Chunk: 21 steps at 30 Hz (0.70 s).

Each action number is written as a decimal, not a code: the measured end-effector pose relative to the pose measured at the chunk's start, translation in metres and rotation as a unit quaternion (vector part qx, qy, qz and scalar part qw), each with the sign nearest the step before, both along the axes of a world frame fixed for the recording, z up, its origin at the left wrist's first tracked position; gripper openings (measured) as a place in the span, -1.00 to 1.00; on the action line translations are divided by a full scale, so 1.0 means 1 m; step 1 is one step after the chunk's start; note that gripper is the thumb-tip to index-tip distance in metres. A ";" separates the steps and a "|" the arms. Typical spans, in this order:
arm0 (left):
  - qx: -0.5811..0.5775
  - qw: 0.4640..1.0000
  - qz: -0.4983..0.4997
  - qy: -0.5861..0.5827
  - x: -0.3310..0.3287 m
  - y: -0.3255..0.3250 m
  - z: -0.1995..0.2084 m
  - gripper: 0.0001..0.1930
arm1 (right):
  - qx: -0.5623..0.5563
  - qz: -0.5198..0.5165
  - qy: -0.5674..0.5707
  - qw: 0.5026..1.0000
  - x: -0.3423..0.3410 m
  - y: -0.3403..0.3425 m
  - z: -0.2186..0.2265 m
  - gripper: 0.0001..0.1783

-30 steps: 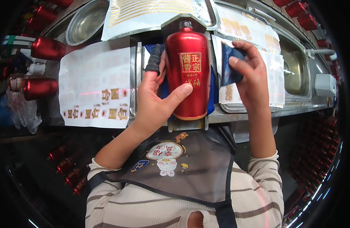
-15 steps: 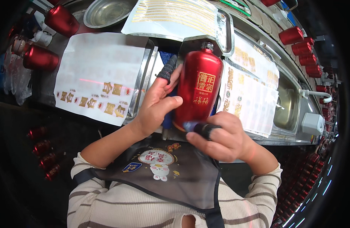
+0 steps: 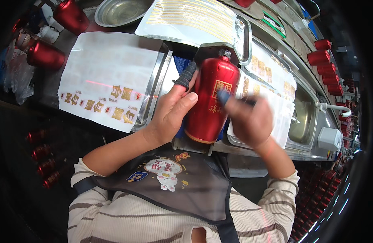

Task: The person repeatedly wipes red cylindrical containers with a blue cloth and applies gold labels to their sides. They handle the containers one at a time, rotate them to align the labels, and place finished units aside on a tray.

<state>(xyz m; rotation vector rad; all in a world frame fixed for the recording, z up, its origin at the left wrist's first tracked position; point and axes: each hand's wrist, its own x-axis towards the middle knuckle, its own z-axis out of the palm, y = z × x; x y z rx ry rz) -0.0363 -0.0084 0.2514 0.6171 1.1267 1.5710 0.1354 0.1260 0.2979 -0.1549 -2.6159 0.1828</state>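
Observation:
A glossy red bottle (image 3: 206,117) with a clear glass neck lies tilted on a metal rest (image 3: 219,46), its base toward me. My left hand (image 3: 170,107) grips its left side, thumb along the front and a dark wrap on the index finger. Gold lettering and a square gold decal (image 3: 221,88) mark the bottle's front. Over the decal's lower right edge is my right hand (image 3: 251,117), blurred by motion. Its fingers are curled around a dark thing with a bluish tip that touches the bottle; I cannot make out whether this is a finger cover or a tool.
A white sheet of gold decals (image 3: 109,73) lies on the left, a gold-striped sheet (image 3: 190,18) beyond the bottle. Further decal sheets (image 3: 271,113) are at right, beside a sink (image 3: 302,123). More red bottles (image 3: 46,54) stand left and far right. A metal bowl (image 3: 121,12) sits behind.
My right hand has moved up from the bottle's base to its gold decal. The left hand keeps its hold on the bottle. The view has shifted slightly.

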 end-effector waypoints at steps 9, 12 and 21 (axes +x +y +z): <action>0.014 0.986 0.017 0.166 -0.009 -0.021 0.002 -0.40 | 0.010 0.087 0.116 0.989 -0.014 -0.003 -0.003 -0.82; 0.037 0.900 -0.120 0.417 -0.025 -0.040 0.022 0.03 | -0.163 0.110 0.058 0.979 0.008 -0.030 0.004 -0.78; 0.022 0.697 -0.127 0.705 0.019 -0.027 -0.002 0.14 | -0.527 -0.201 0.163 0.810 0.033 -0.030 0.004 -0.75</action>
